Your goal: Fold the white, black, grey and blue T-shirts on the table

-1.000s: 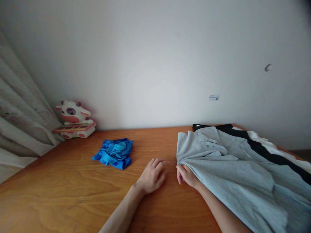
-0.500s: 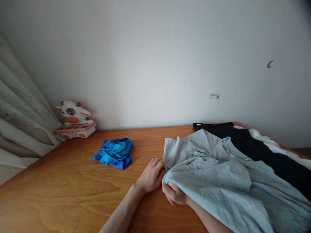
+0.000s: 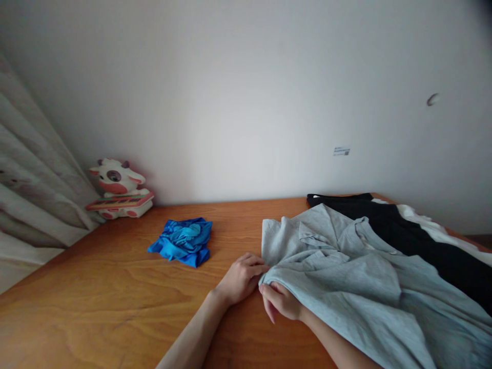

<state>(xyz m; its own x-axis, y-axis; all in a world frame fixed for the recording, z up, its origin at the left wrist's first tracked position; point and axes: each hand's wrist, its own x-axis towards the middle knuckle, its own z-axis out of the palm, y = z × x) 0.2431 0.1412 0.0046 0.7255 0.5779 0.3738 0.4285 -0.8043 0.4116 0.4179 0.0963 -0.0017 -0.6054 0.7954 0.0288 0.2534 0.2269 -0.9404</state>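
Note:
A light grey short-sleeved shirt (image 3: 346, 277) lies spread and wrinkled over the right half of the wooden table (image 3: 115, 297). My left hand (image 3: 244, 277) is closed at the shirt's left edge, its fingers pinching the fabric just below a sleeve. Close beside it, my right hand (image 3: 282, 301) grips the near edge of the same shirt between thumb and fingers. Part of the right fingers is tucked under the cloth and hidden. To the left of both hands, a crumpled blue garment (image 3: 184, 241) rests on the table.
Behind the shirt lie a black garment (image 3: 407, 228) and a white garment (image 3: 426, 225). A cow-shaped toy keyboard (image 3: 121, 189) stands at the back left corner, against the wall (image 3: 238, 102) and near a curtain (image 3: 34, 174).
My left fingers have drawn in from lying on the sleeve and now pinch the shirt's edge. My right hand has shifted slightly up and right, still on the cloth.

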